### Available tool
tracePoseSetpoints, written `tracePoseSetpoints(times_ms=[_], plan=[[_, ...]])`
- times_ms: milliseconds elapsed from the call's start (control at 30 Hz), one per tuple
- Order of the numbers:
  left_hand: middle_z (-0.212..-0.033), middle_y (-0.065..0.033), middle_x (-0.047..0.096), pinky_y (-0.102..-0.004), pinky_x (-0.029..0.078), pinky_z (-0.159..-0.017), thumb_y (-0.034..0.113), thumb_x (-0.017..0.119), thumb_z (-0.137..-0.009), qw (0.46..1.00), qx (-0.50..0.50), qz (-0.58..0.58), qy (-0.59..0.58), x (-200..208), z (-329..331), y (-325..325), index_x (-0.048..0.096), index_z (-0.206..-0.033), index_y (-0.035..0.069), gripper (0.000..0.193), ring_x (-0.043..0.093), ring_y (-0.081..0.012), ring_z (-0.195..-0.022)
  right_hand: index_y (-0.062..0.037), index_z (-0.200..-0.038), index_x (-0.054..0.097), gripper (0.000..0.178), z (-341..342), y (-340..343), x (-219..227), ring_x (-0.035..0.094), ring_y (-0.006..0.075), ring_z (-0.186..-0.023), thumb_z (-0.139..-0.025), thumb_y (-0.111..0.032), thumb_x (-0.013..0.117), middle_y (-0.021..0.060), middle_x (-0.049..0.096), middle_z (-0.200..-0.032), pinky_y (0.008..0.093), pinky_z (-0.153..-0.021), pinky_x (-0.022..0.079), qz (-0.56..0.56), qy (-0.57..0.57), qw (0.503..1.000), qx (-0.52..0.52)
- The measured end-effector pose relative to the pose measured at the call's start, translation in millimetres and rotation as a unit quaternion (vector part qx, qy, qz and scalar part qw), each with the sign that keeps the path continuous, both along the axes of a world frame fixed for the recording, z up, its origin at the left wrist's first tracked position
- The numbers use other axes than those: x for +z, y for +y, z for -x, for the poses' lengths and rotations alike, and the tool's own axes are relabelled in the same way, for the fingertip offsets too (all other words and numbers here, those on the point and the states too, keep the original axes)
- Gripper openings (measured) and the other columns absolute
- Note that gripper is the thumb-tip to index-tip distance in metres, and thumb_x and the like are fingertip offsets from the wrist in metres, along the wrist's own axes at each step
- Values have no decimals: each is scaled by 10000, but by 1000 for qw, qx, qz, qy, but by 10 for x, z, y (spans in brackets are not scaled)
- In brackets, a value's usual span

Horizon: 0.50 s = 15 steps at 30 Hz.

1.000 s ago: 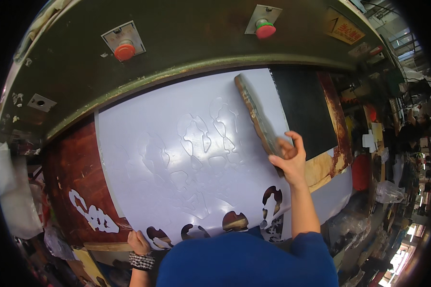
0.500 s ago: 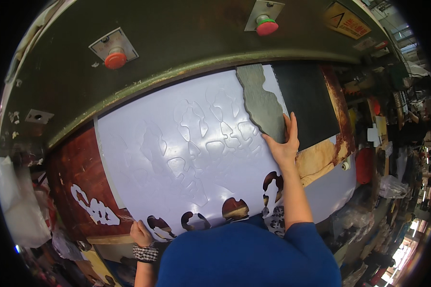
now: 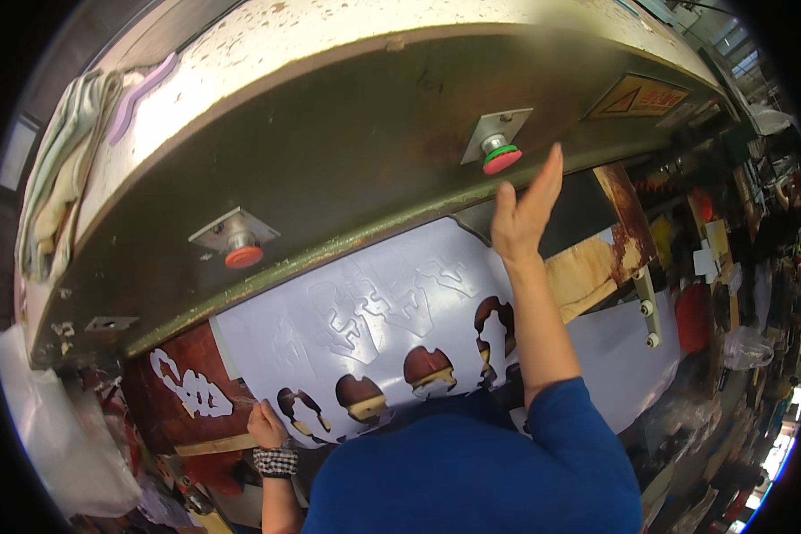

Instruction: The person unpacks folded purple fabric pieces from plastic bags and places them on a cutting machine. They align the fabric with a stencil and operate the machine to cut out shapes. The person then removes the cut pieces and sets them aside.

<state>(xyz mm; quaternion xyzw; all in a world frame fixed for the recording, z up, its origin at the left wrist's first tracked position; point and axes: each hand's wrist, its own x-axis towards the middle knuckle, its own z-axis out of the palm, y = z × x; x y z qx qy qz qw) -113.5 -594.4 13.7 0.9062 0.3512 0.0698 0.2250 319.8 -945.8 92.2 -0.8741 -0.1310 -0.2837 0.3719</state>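
Observation:
A large glossy white sheet (image 3: 285,351) lies on the bed under a dark green press (image 3: 365,133). Raised outlines mark its middle, and several cut-out holes run along its near edge. At the sheet's near left corner my left hand (image 3: 267,425) is closed on the edge. My right hand (image 3: 527,214) is lifted, empty, fingers stretched out, just below a push button (image 3: 500,158) with a green ring and red cap. Under the press edge, a sliver of a dark grey wavy-edged board (image 3: 476,219) shows beside that hand; the rest is hidden.
Another red push button (image 3: 243,254) sits on the press front to the left. A white cut-out piece (image 3: 191,387) lies on the reddish-brown board (image 3: 165,423). Cloths (image 3: 67,178) rest atop the press. A yellow warning sign (image 3: 641,96) is at right, above cluttered shelving.
My right hand has let go of the dark grey board and risen towards the green-ringed button. The view has shifted, showing more of the press top. My left hand stays at the sheet's corner.

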Motion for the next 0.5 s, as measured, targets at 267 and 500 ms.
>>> tracePoseSetpoints(times_ms=[267,500], plan=[[-595,-236,487,-446,355,-460,276,448,-1021,995,-46,-66,-54,-52,-844,575,524,-773,-3,381,481,-392,-489,108,-1483,72,1014,-282,540,-176,34,532,-1415,-915,-648,438,327,-54,-1543,593,-1125,142,-21,-72,996,-39],[-633,-233,516,-443,395,-505,275,465,-1012,997,-34,-64,-32,-18,-948,658,562,-817,7,346,497,-375,-525,32,-1379,374,740,268,-111,-470,455,426,-1239,-798,-219,756,283,407,-1390,477,-1014,391,16,36,993,-113]])
